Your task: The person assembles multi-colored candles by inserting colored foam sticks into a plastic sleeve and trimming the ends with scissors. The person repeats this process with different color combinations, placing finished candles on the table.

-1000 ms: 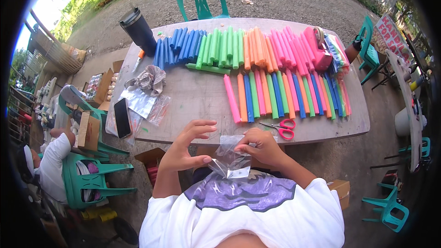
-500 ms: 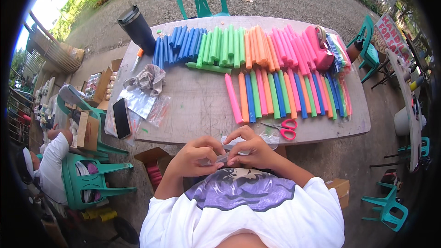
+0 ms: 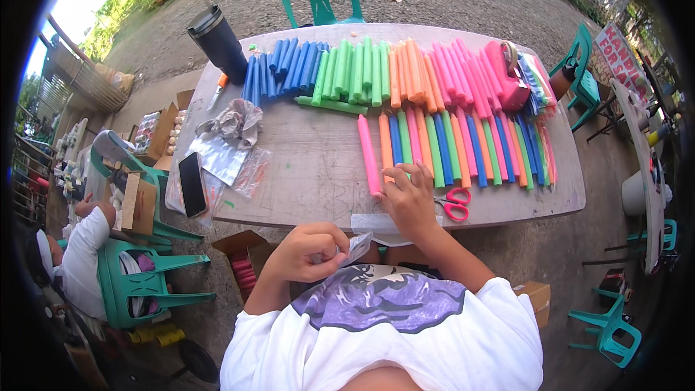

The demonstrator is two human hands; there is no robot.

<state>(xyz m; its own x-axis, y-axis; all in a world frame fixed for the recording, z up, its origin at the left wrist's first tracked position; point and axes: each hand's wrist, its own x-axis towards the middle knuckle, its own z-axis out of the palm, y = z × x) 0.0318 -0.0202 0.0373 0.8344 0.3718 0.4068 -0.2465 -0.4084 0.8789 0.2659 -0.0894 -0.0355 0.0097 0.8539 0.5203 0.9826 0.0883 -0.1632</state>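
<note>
My left hand (image 3: 311, 251) is closed on a crumpled clear plastic bag (image 3: 358, 247) in front of my shirt. At the table's near edge, my right hand (image 3: 410, 201) reaches over the lower ends of a row of candles. Its fingers are bent and apart, nearest a pink candle (image 3: 368, 156) and an orange candle (image 3: 386, 141); they partly cover the ends of the blue candle (image 3: 396, 141) and its neighbours. Red-handled scissors (image 3: 455, 205) lie just right of that hand, their blades partly hidden. A clear plastic strip (image 3: 376, 224) lies at the table edge between my hands.
Candles sorted into blue (image 3: 282, 69), green (image 3: 352, 72), orange (image 3: 413, 76) and pink (image 3: 463, 76) groups line the back. A pink tape dispenser (image 3: 507, 76), dark tumbler (image 3: 218, 43), phone (image 3: 192, 185) and crumpled paper (image 3: 235, 124) surround them. Another person (image 3: 83, 264) sits at left.
My right hand has left the plastic bag and moved forward and right onto the candle row. My left hand keeps the bag near my chest.
</note>
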